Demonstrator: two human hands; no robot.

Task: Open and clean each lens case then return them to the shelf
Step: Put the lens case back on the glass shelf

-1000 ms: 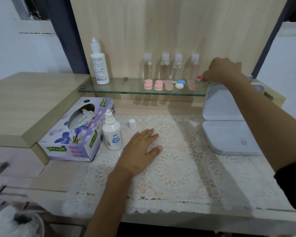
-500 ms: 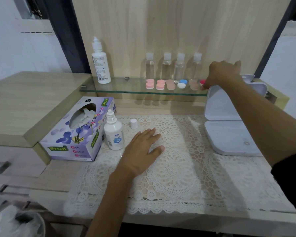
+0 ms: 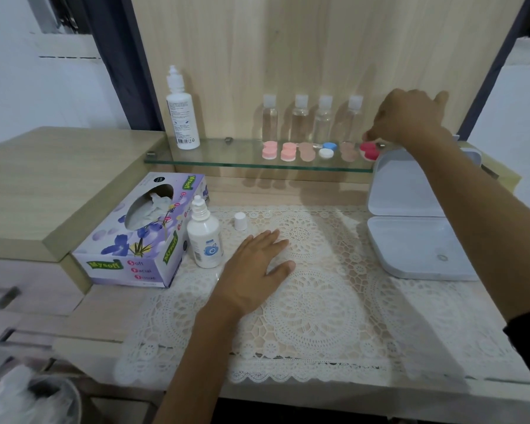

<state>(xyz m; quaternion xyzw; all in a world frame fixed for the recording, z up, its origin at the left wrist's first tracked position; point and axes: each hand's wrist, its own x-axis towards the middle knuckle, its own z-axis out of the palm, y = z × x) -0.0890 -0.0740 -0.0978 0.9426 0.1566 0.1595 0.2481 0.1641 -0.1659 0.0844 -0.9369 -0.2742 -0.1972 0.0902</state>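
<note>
Now our right hand point(image 3: 407, 117) rises, baring the red lens case point(image 3: 370, 153) on the shelf point(image 3: 227, 157): returned, we reckon; its grip we cannot tell, left hand point(image 3: 254, 270) spread flat.

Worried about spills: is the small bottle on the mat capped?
Uncapped: the small bottle shows its bare nozzle; a white cap stands beside it.

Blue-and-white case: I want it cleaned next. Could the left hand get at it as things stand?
Probably yes. The left hand lies flat on the mat, holding nothing; the blue-and-white case sits at the shelf's front edge with nothing before it. The right hand is farther right, at the red case.
</note>
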